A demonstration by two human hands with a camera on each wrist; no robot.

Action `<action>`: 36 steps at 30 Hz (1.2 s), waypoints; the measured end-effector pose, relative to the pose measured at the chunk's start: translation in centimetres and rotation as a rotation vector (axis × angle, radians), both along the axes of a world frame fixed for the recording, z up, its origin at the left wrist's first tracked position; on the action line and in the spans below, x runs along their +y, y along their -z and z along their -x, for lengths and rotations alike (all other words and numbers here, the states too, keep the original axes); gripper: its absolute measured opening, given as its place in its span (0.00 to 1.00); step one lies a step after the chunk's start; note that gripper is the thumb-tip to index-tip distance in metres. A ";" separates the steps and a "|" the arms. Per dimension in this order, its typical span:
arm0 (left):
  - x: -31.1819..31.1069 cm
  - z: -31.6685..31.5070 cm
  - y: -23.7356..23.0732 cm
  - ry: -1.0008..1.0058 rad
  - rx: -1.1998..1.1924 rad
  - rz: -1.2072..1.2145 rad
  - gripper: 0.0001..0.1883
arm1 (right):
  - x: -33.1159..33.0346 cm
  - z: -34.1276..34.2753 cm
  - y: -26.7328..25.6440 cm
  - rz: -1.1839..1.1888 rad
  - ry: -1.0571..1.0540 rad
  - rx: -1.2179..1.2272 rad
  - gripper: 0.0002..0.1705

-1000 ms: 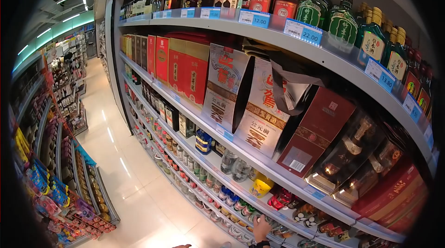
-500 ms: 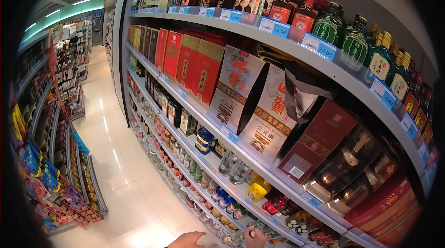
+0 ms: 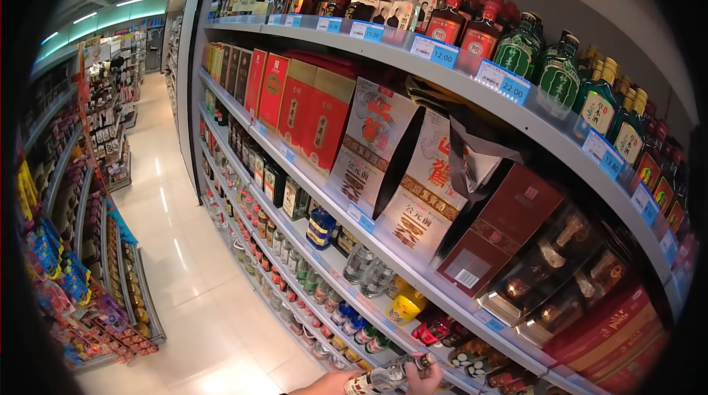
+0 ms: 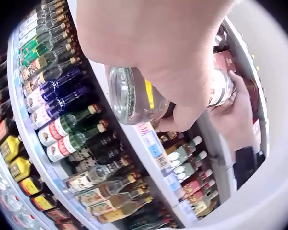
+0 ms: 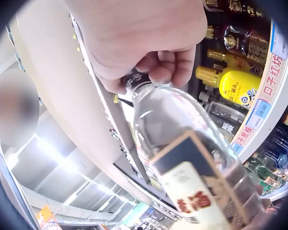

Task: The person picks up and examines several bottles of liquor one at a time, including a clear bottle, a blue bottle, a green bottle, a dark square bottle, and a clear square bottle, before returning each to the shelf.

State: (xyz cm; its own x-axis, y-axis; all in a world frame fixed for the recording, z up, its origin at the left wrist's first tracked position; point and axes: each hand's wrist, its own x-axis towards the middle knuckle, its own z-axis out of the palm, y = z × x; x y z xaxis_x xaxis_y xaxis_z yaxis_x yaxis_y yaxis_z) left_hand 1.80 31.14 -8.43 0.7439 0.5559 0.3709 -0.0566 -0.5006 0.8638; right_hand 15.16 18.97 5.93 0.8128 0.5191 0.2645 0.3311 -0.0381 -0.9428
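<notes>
bottle (image 3: pixel 385 379) near the right-side shelves (image 3: pixel 428 271), cap pinched in right hand's (image 3: pixel 422 377) fingers, base in left hand's (image 3: pixel 324 383) curled fingers.

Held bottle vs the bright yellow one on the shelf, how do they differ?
Body: held bottle is clear, yellow bottle solid yellow.
Neck: dark on the held bottle, yellow cap on the yellow bottle.
Place: held bottle in the left hand and right hand, yellow bottle on a shelf.
Both carry printed lettering.
</notes>
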 end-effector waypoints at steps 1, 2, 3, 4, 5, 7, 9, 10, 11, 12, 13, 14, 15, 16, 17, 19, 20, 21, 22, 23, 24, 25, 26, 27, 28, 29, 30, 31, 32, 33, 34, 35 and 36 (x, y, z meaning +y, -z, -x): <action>0.2 -0.1 -1.2 0.015 -0.024 -0.005 0.36 | 0.4 0.1 -0.9 -0.123 -0.016 0.254 0.07; 0.0 0.6 -4.5 0.038 -0.015 0.022 0.32 | 0.0 -0.9 -0.5 -0.147 -0.099 0.153 0.09; -0.2 1.0 -6.5 0.037 -0.017 0.020 0.32 | 0.0 -1.1 0.0 -0.148 -0.100 0.151 0.09; -0.3 1.2 -8.0 0.216 0.013 0.210 0.31 | 0.0 -1.3 0.5 -0.194 -0.134 0.185 0.10; -0.1 1.2 -9.0 0.395 0.044 0.399 0.29 | 0.0 -1.5 1.0 -0.239 -0.168 0.219 0.12; 0.2 1.7 -9.2 0.524 0.019 0.331 0.26 | -0.7 -1.1 1.8 -0.226 -0.165 0.289 0.09; -0.6 2.4 -8.5 0.959 0.151 1.098 0.24 | -2.2 -0.6 2.1 -0.560 -0.486 1.108 0.11; -0.6 2.6 -8.0 0.959 0.151 1.101 0.24 | -1.9 0.0 2.2 -0.668 -0.488 1.193 0.14; -0.4 2.7 -7.3 1.038 0.197 1.209 0.23 | -2.0 0.4 2.0 -0.669 -0.484 1.196 0.14; -0.2 2.7 -6.6 1.117 0.242 1.318 0.22 | -1.8 0.9 1.1 -0.638 -0.429 1.207 0.14; -0.2 2.8 -7.1 1.195 0.285 1.427 0.20 | -1.6 1.1 0.3 -0.604 -0.374 1.216 0.14; -0.3 2.8 -7.9 1.157 0.230 1.375 0.21 | -1.6 0.3 -0.5 -0.496 -0.589 1.035 0.12; -0.5 2.4 -7.8 1.155 0.226 1.374 0.21 | -1.3 -0.5 -0.4 -0.493 -0.593 1.035 0.12; -0.6 2.0 -7.3 1.008 0.259 1.368 0.22 | -0.6 -1.4 0.0 -0.416 -0.535 1.033 0.12; -0.5 1.7 -6.5 0.859 0.295 1.359 0.24 | -0.2 -1.7 0.3 -0.342 -0.476 1.032 0.11; -0.6 1.6 -4.7 0.857 0.313 1.303 0.32 | 1.2 1.0 -1.7 -0.348 -0.319 0.974 0.11; -1.3 1.4 -6.2 0.629 0.109 0.820 0.36 | 1.6 1.4 -2.1 -0.295 -0.220 0.862 0.12; -1.5 1.1 -7.3 0.389 -0.082 0.335 0.40 | 1.8 1.5 -2.2 -0.243 -0.126 0.745 0.12; -1.2 0.8 -7.5 0.377 0.065 0.415 0.45 | 2.0 1.5 -2.1 -0.241 -0.095 0.722 0.11; -1.3 0.8 -7.4 0.369 0.065 0.419 0.45 | 2.1 1.8 -2.0 -0.236 -0.100 0.726 0.11; -1.6 1.0 -7.3 0.338 0.039 0.365 0.45 | 2.2 2.2 -2.0 -0.239 -0.080 0.698 0.11; -1.9 1.3 -7.1 0.306 0.013 0.311 0.45 | 2.2 2.5 -1.8 -0.242 -0.060 0.671 0.11; -1.9 1.4 -6.5 0.299 0.017 0.316 0.45 | 2.0 2.6 -1.5 -0.255 -0.077 0.697 0.11; -1.5 1.6 -6.3 0.428 -0.005 0.486 0.44 | 2.0 2.8 -2.1 -0.250 -0.082 0.703 0.11; -1.3 2.0 -6.2 0.558 -0.028 0.656 0.43 | 2.0 3.0 -3.0 -0.252 -0.154 0.755 0.10; -1.3 2.7 -6.1 0.553 -0.026 0.662 0.43 | 1.7 3.3 -3.7 -0.252 -0.224 0.807 0.09; -1.0 3.7 -7.8 0.631 0.062 0.989 0.40 | 1.3 3.5 -3.9 -0.253 -0.236 0.836 0.10; -0.6 4.5 -8.9 0.703 0.153 1.315 0.38 | 0.7 3.2 -2.8 -0.249 -0.235 0.840 0.10; 0.2 5.4 -8.6 0.736 0.309 1.269 0.28 | 0.1 2.6 -1.1 -0.327 -0.339 0.957 0.10; 0.3 5.0 -7.8 0.735 0.311 1.272 0.28 | -0.5 2.1 0.6 -0.391 -0.437 1.079 0.12; 0.3 4.1 -6.5 0.742 0.243 1.185 0.30 | -0.5 1.8 0.9 -0.417 -0.496 1.149 0.12; 0.1 2.9 -4.8 0.747 0.176 1.097 0.33 | -0.2 1.4 1.1 -0.412 -0.522 1.157 0.13; -0.1 1.7 -3.0 0.751 0.109 1.009 0.35 | 0.3 1.3 0.9 -0.379 -0.514 1.078 0.13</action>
